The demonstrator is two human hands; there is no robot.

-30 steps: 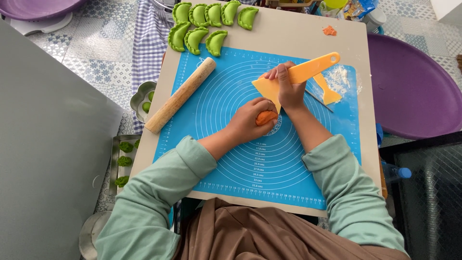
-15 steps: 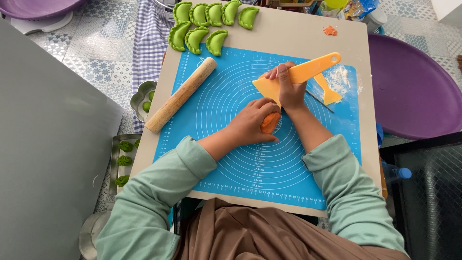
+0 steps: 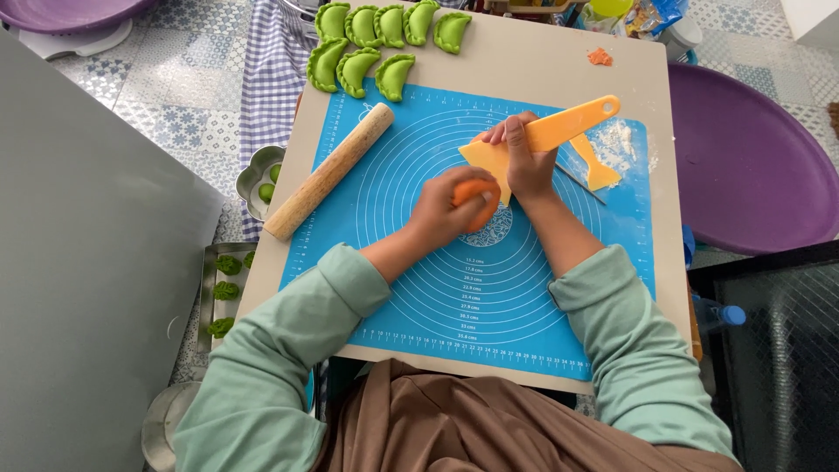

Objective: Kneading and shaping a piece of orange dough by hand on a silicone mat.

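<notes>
My left hand (image 3: 441,208) grips an orange lump of dough (image 3: 476,199) over the middle of the blue silicone mat (image 3: 437,280). My right hand (image 3: 527,157) holds a yellow-orange plastic scraper (image 3: 559,133) by its blade end, just right of the dough, its handle pointing up and right. The two hands almost touch. A wooden rolling pin (image 3: 330,170) lies diagonally on the mat's left edge.
Several green folded dumplings (image 3: 376,48) sit at the board's far left corner. A small yellow spatula (image 3: 594,166) and flour (image 3: 622,140) lie right of my hand. A purple tray (image 3: 752,157) is at right. Green dough pieces lie in a metal tray (image 3: 225,284) at left.
My left hand has turned the orange dough upward, so more of it shows now. The right hand and scraper have stayed nearly still.
</notes>
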